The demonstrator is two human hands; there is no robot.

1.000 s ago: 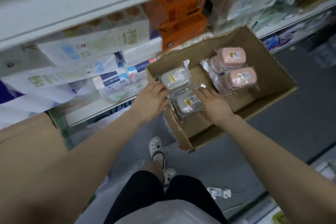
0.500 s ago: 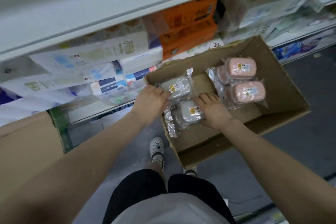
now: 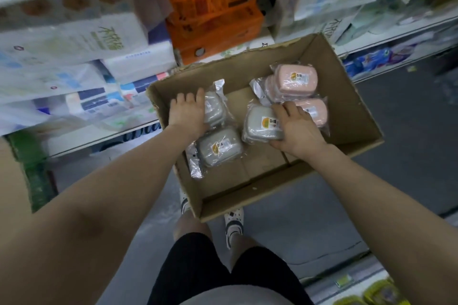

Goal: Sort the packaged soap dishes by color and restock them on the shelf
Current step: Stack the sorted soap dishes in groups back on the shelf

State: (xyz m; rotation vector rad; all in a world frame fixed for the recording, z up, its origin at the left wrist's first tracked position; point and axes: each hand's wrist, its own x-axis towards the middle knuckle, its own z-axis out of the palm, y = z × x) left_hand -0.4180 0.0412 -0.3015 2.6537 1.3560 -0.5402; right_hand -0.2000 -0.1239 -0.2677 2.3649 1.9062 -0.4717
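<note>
Grey soap dishes: right hand grips one, left hand lies flat on another.

Three grey packaged soap dishes lying flat at left and centre, apparently three pink packaged soap dishes piled at right

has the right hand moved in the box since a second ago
Yes. The right hand went from the grey soap dishes at the left of the cardboard box toward the pink soap dishes, and now grips a grey soap dish beside them.
</note>
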